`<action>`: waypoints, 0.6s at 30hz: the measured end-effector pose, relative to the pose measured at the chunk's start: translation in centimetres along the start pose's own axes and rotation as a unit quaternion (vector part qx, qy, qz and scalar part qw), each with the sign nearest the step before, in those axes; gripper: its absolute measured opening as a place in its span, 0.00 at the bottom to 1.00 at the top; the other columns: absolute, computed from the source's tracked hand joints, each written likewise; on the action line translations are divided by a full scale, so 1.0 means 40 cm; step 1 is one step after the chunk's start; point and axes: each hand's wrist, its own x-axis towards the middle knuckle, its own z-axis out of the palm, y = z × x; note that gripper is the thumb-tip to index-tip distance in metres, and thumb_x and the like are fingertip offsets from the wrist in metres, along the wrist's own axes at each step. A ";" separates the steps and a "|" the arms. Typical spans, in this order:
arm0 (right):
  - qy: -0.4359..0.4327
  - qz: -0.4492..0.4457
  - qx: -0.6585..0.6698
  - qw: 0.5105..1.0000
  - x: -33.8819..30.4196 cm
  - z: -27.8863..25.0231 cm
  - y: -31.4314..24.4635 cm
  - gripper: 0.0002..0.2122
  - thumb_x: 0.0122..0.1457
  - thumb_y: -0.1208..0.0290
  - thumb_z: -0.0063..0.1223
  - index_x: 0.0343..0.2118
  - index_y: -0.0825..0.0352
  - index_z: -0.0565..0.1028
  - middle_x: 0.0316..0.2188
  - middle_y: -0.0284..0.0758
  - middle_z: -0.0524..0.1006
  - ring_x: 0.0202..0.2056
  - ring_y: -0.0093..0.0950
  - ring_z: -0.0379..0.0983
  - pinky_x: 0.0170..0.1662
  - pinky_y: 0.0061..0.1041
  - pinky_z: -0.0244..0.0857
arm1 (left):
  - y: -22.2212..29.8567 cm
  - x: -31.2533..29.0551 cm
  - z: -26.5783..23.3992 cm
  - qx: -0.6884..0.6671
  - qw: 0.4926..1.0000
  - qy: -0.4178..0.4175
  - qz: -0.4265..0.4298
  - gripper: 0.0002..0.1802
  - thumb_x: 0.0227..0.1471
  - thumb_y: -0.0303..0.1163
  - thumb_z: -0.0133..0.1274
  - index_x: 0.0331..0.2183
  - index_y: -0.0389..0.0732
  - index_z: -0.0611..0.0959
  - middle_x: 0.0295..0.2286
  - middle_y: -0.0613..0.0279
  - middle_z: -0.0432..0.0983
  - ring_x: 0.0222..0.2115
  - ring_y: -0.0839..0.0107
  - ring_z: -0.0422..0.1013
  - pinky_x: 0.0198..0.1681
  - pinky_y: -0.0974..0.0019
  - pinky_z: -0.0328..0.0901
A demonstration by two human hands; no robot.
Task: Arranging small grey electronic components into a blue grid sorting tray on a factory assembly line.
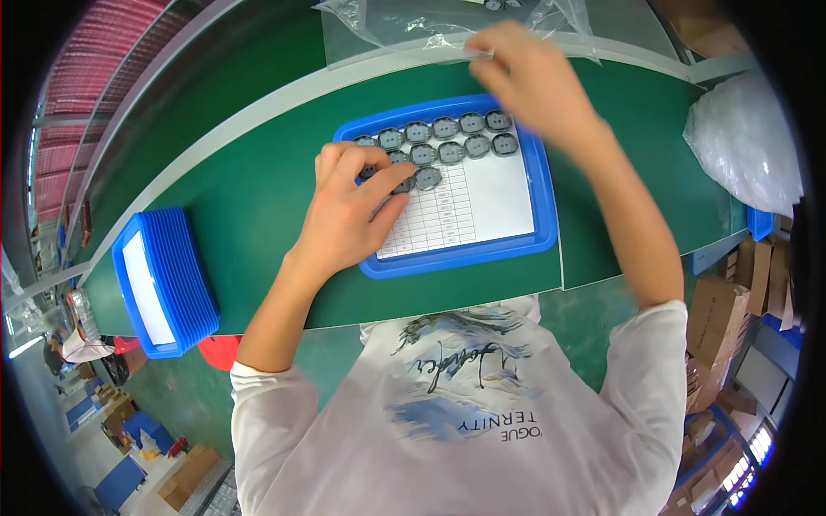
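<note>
A blue tray [544,193] lies on the green bench with a printed paper sheet [499,202] in it. Rows of small dark grey rounded parts [450,153] sit on the sheet, filling its far portion. My left hand [348,202] reaches over the tray's left side, its thumb and fingers closed around a grey part [403,184] in the third row; the fingers partly hide it. Beyond the tray's far right corner, my right hand [529,82] is raised with curled fingers by the edge of a clear plastic bag [387,34]. Motion blurs it, so its grip is unclear.
A stack of blue trays [176,279] stands at the left of the bench. To the right sits a bulky translucent plastic bag [744,142]. A pale raised rail [284,99] runs along the far side. Cardboard boxes [716,318] are on the right beyond the bench.
</note>
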 end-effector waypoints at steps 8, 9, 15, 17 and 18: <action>-0.115 0.091 -0.210 0.967 0.182 0.040 0.317 0.10 0.53 0.72 0.53 0.36 0.68 0.81 0.36 0.52 0.81 0.41 0.51 0.78 0.45 0.46 0.71 | -0.078 0.355 0.093 0.011 0.996 0.071 0.050 0.14 0.53 0.33 0.57 0.41 0.38 0.84 0.36 0.50 0.80 0.41 0.51 0.74 0.45 0.53 0.69; -0.116 0.087 -0.211 0.967 0.189 0.037 0.300 0.10 0.53 0.72 0.53 0.36 0.68 0.81 0.36 0.52 0.81 0.41 0.51 0.78 0.45 0.46 0.71 | -0.107 0.423 0.129 0.047 0.993 0.090 0.054 0.16 0.54 0.36 0.57 0.43 0.40 0.84 0.37 0.51 0.82 0.41 0.52 0.76 0.45 0.53 0.69; -0.038 0.144 -0.147 0.978 0.100 -0.054 0.202 0.11 0.53 0.68 0.58 0.36 0.69 0.81 0.33 0.50 0.81 0.38 0.47 0.80 0.42 0.44 0.71 | -0.186 0.615 0.264 0.077 0.996 -0.046 0.018 0.14 0.53 0.35 0.54 0.34 0.34 0.85 0.31 0.40 0.81 0.39 0.43 0.77 0.47 0.46 0.70; 0.017 0.184 -0.007 0.983 0.031 -0.147 0.088 0.12 0.54 0.68 0.57 0.37 0.69 0.81 0.32 0.50 0.81 0.37 0.45 0.81 0.41 0.44 0.72 | -0.124 0.580 0.238 0.068 0.997 -0.034 0.028 0.16 0.53 0.37 0.54 0.34 0.34 0.85 0.32 0.39 0.81 0.40 0.43 0.77 0.48 0.46 0.69; 0.013 0.165 0.007 0.986 -0.012 -0.156 0.068 0.11 0.56 0.69 0.57 0.40 0.68 0.80 0.36 0.45 0.80 0.37 0.41 0.79 0.42 0.38 0.71 | -0.103 0.560 0.216 0.069 0.997 -0.019 0.031 0.17 0.53 0.39 0.54 0.35 0.33 0.85 0.32 0.38 0.81 0.41 0.44 0.77 0.48 0.47 0.69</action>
